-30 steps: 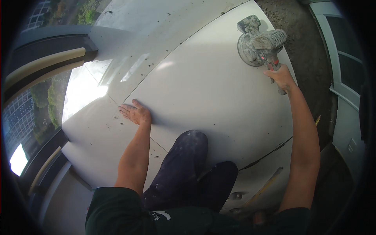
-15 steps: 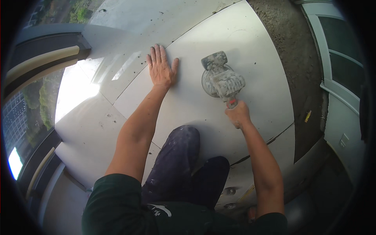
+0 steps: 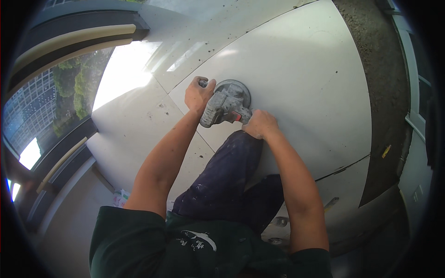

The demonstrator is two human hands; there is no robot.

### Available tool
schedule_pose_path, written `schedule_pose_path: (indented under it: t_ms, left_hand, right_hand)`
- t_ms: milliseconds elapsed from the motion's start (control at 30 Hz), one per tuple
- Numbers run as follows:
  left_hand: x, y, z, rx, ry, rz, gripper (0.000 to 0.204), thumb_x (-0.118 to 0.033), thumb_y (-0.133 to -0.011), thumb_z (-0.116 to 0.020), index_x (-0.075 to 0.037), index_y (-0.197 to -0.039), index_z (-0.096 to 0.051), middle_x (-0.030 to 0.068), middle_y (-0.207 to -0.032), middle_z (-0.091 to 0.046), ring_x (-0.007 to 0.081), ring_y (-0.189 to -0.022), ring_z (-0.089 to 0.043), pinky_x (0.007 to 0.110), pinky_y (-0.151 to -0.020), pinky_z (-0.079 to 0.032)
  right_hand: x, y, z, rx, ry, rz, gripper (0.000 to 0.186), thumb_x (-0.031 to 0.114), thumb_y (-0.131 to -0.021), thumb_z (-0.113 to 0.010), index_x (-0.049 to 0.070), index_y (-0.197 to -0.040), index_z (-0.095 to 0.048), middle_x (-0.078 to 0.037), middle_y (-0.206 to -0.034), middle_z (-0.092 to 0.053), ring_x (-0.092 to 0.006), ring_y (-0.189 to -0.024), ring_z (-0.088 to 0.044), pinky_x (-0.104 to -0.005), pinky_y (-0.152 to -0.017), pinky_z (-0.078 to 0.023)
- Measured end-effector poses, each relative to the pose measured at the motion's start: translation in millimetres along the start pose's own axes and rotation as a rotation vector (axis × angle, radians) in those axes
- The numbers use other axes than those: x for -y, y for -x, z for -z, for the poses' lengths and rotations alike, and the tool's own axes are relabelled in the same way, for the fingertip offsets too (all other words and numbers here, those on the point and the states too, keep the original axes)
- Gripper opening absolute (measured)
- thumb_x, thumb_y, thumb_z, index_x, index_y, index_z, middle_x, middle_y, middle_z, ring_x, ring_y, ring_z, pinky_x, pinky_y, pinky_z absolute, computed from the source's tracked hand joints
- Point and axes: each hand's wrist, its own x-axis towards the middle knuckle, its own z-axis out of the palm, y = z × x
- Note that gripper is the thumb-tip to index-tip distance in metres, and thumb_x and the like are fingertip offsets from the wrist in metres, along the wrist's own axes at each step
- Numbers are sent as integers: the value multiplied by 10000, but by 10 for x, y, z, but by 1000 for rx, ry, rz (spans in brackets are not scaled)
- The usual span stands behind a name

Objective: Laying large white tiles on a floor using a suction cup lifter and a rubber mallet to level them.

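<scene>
A dust-caked grey tile vibrator [image 3: 225,105] with a round base pad and a red trigger sits low over the large pale floor tile [image 3: 296,69], tilted toward me. My right hand [image 3: 261,124] is closed around its handle, beside my raised knee. On the other side, my left hand [image 3: 199,95] has its fingers curled round a grey end piece that seems to belong to the same tool. The tool's body hides part of the pad's near side. Whether the pad touches the tile I cannot tell.
Bare rough mortar [image 3: 382,92] runs along the right, with a small yellow object [image 3: 386,151] on it. A dark joint [image 3: 343,169] crosses the tiles at the lower right. A window frame with a padded rail [image 3: 79,39] bounds the left. Small crumbs dot the tiles.
The tile vibrator has moved left and nearer to me, and turned. My left hand has gone from lying flat on the tile to gripping the tool. The view has shifted left.
</scene>
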Motion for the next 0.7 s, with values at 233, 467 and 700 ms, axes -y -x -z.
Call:
schedule_pose_path:
  t_ms: [233,467,700]
  left_hand:
    - [-105,-124,-46,-6,-203,67,335,-387,-774,-627,-144,-964,-757,137,-940,-753,332,-940,-711,420,-855,-542]
    - [-30,-152,-69,-7,-207,27,369,-421,-787,-613,-126,-963,-750,154,-937,-748,342,-943,-709,432,-866,-538]
    - [-42,-129,-49,29,-200,25,363,-420,-804,-611,-120,-957,-746,163,-919,-745,347,-920,-711,443,-857,-539]
  right_hand:
    - [21,-26,42,71,-10,-7,474,373,-796,-710,-7,-1079,-701,-216,-1130,-706,-371,-1089,-667,-442,-951,-531]
    - [-2,59,49,-17,-10,109,825,759,-832,-574,-36,-1017,-688,-278,-1014,-694,-420,-1020,-665,-491,-900,-517]
    - [49,10,-41,-44,72,37,894,803,-879,-432,-38,-958,-725,-270,-981,-708,-419,-989,-682,-490,-886,-528]
